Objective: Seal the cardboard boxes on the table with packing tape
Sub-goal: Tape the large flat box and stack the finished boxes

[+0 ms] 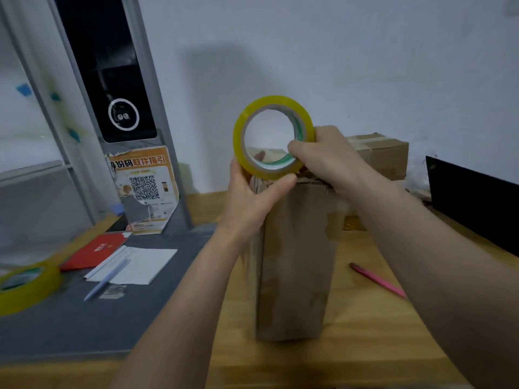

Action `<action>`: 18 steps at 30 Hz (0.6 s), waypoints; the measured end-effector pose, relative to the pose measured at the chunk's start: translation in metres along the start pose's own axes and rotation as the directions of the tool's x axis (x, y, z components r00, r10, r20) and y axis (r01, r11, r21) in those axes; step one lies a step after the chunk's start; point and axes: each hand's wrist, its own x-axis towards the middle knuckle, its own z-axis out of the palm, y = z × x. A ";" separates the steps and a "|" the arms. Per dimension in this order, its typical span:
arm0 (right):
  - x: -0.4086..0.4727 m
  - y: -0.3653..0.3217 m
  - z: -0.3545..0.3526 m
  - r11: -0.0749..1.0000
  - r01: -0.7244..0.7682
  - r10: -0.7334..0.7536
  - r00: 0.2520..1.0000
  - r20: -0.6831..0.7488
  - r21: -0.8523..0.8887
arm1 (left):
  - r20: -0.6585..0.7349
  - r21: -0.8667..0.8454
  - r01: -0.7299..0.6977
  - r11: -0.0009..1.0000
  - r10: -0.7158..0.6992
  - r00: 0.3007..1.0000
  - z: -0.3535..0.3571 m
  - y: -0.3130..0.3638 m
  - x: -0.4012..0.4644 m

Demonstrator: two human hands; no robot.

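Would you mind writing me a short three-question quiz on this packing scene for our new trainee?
1. True or false: both hands hold the tape roll above the tall cardboard box.
2. Which pen lies on the bare wood right of that box? A) pink pen B) blue pen C) neither
3. Fill in: a second tape roll lies at the ____ edge of the view.

Key
1. True: the left hand supports it from below and the right hand grips its right side.
2. A
3. left
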 end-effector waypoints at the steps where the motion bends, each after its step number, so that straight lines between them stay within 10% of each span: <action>1: 0.001 0.000 0.005 1.000 0.020 -0.019 1.000 0.002 -0.019 | -0.011 0.024 -0.010 1.000 0.010 1.000 -0.003 -0.003 -0.004; 12: 0.002 0.010 -0.020 0.987 0.079 -0.084 0.996 -0.030 -0.140 | -0.049 0.180 -0.103 0.978 0.114 0.992 -0.034 -0.023 -0.016; 18: -0.006 0.034 -0.038 0.980 -0.093 0.111 0.990 -0.092 0.178 | -0.039 0.215 -0.053 0.975 0.063 0.997 -0.025 -0.016 -0.019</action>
